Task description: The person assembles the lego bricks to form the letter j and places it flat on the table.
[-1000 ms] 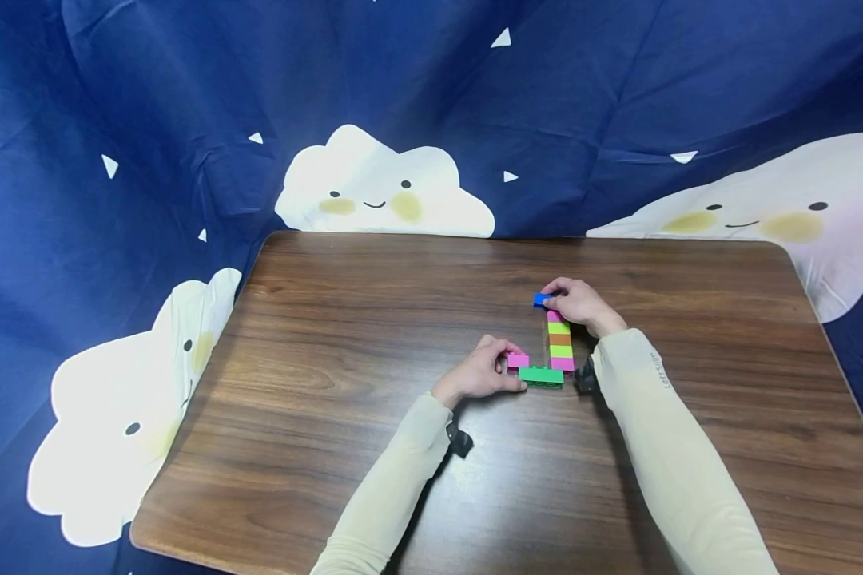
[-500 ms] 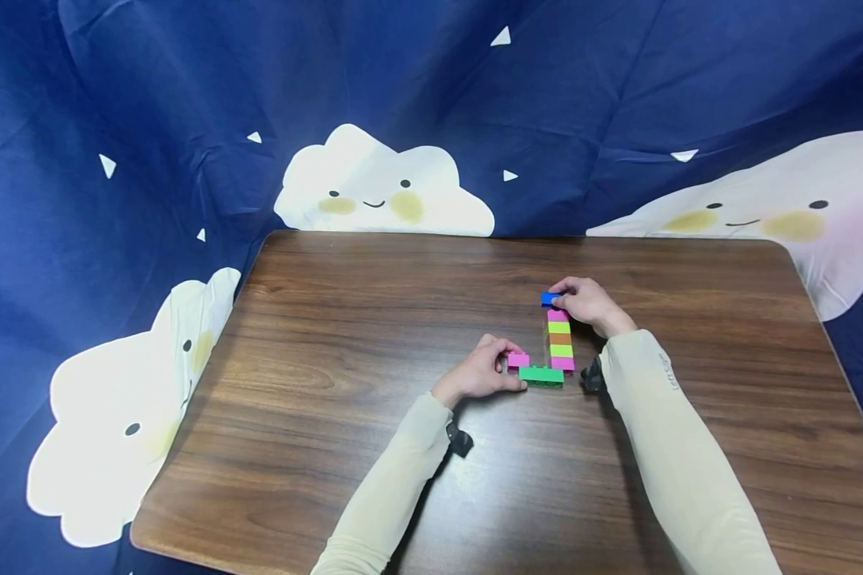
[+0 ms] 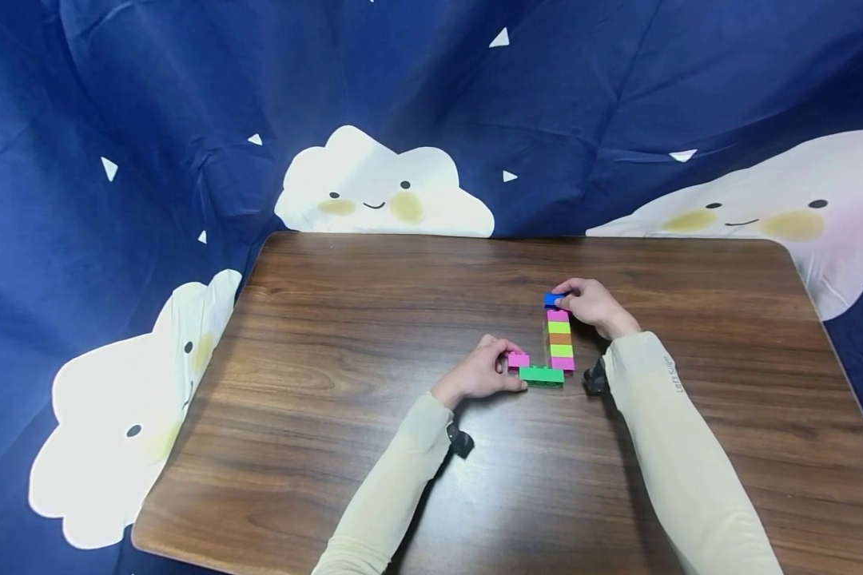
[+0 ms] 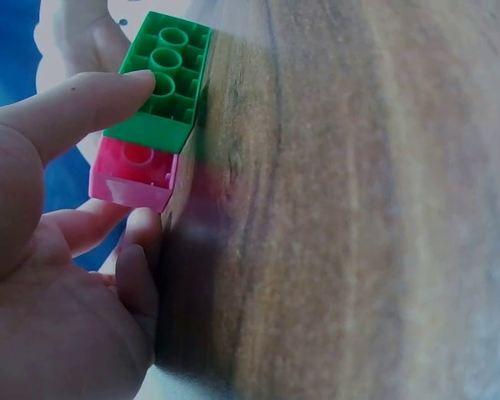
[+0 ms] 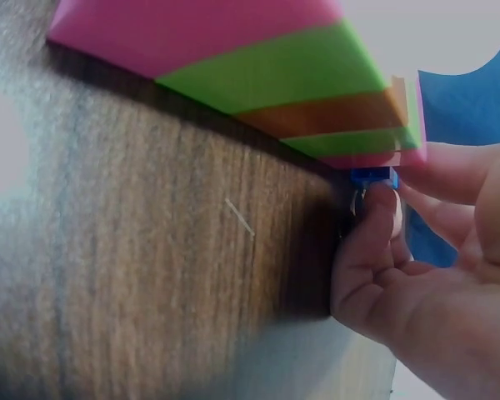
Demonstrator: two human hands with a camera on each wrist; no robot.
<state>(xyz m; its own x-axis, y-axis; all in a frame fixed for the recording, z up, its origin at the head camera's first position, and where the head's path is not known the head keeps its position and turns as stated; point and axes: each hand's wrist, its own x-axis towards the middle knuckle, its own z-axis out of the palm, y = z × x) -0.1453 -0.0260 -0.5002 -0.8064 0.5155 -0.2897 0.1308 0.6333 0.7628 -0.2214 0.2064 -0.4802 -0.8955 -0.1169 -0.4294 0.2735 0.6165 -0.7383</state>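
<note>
My left hand [image 3: 478,373] grips joined toy building bricks at their near left end. Its thumb lies on the open underside of the green brick [image 4: 142,133], and its fingers are by the small pink brick [image 4: 132,185]. From the green brick's right side, a row of pink, lime and orange bricks [image 3: 559,339] runs toward the far edge. At the far end of that row, my right hand [image 3: 597,307] pinches a small blue brick [image 3: 552,299]. In the right wrist view the blue brick [image 5: 373,176] is right against the end pink brick; whether they are joined cannot be told.
Everything lies on a brown wood-grain table [image 3: 345,335] with rounded corners. Behind it hangs a dark blue cloth [image 3: 546,96] printed with white clouds. A small black device [image 3: 460,441] is worn at the left wrist, and another black device [image 3: 595,375] at the right.
My right hand has shifted slightly to the right with the blue brick, bringing it into line with the row's far end. The left hand and the other bricks have stayed put.
</note>
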